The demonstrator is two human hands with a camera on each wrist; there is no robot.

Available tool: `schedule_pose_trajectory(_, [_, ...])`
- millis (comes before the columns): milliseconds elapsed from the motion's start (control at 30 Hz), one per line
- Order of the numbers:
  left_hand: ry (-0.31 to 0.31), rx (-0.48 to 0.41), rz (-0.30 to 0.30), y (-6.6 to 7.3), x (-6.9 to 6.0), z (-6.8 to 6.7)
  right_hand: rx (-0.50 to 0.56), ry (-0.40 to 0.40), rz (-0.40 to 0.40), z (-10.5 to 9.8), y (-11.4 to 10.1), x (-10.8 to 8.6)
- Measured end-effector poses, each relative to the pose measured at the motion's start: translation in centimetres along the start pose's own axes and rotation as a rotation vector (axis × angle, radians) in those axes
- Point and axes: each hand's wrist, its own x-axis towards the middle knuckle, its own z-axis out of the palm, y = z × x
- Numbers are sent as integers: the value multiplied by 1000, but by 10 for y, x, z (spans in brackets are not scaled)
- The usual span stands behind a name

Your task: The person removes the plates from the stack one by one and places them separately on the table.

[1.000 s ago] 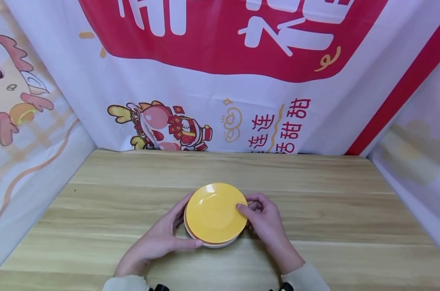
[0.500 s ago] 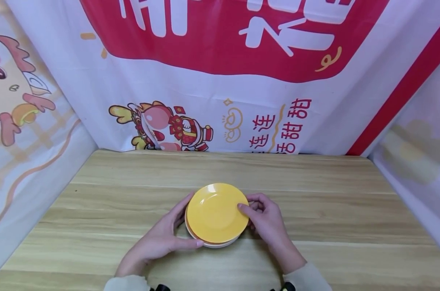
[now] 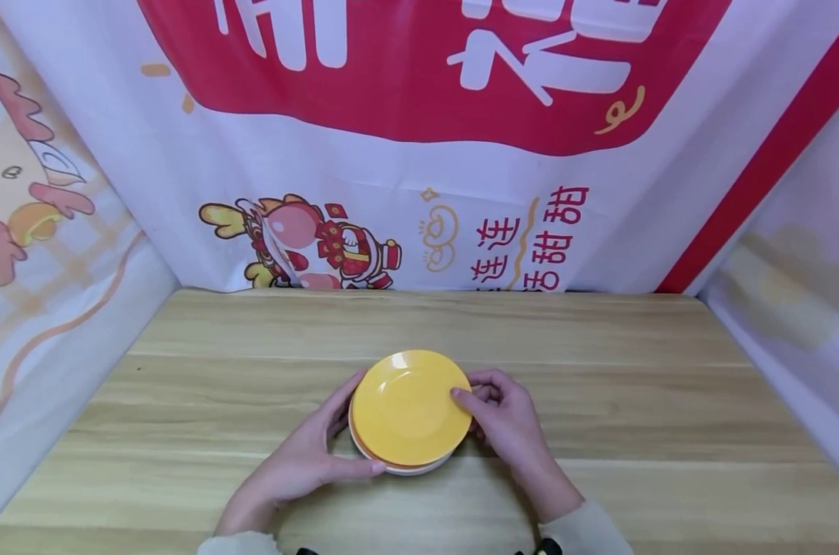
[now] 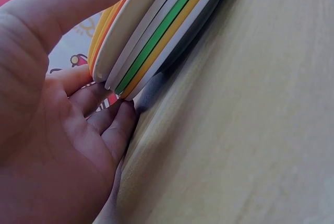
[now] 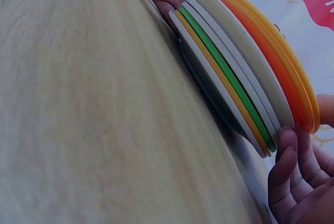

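A stack of round plates stands on the table, topped by a yellow plate [image 3: 412, 408]. Edge-on in the right wrist view, an orange plate [image 5: 279, 70] lies beneath the yellow, above a thick white plate [image 5: 250, 46]. Lower down come pale plates, a green plate [image 5: 229, 75] and another yellow edge. My left hand [image 3: 308, 455] holds the stack from the left, its thumb at the front rim and its fingers round the far side. With the thumb on top, my right hand [image 3: 509, 416] pinches the top plate's right rim; its other fingers touch lower edges.
The wood-grain table [image 3: 634, 385] extends around the stack. A printed red and white cloth [image 3: 405, 169] hangs along its back edge. Further cloths close off the left side [image 3: 65, 308] and the right side [image 3: 800, 308].
Both hands and the stack stay as they were. Only the head view has shifted very slightly.
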Motion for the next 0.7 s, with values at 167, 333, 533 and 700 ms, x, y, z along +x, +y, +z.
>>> schedule_pose_trajectory(167, [-4,3,12,0,1,-1,-2,8,10,1,-1,1])
schedule_pose_trajectory(333, [-3,6,7,0,1,-2,-14,17,-3,0,-1,1])
schedule_pose_trajectory(533, [-11,-9,16,1,2,-1,-135,61,-62,-6,-4,1])
schedule_pose_trajectory(700, [-12,-26,18,-1,1,-1,-175,60,-59,-9,-8,2])
